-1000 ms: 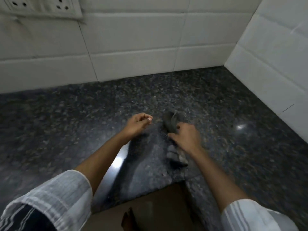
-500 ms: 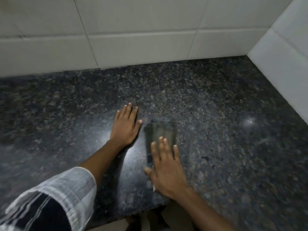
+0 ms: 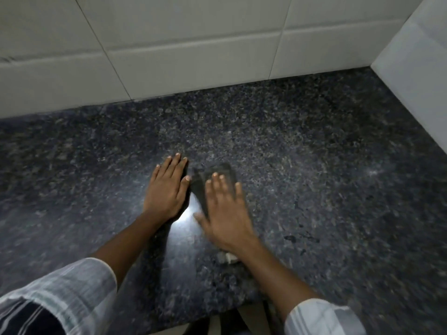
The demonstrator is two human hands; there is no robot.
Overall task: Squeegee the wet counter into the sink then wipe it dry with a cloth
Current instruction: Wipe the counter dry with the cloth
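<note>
Right hand (image 3: 226, 213) has slid the cloth (image 3: 217, 172) slightly right.
Both grips flat and wide; left hand (image 3: 167, 189) rests on the bench (image 3: 314, 165).

Dark speckled counter (image 3: 314, 165) — grey cloth (image 3: 202, 189) and both palms flat on it.

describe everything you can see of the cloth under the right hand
The cloth is a dark grey, thin, limp piece, blurred by motion, with faint lengthwise folds or stripes. It lies flat on the dark speckled granite counter, running lengthwise away from the person. The right hand presses on it with straight, spread fingers and hides its middle. Its far end shows beyond the fingertips, and a paler scrap peeks out by the wrist. The left hand lies flat beside it; whether the two touch is unclear.
</note>
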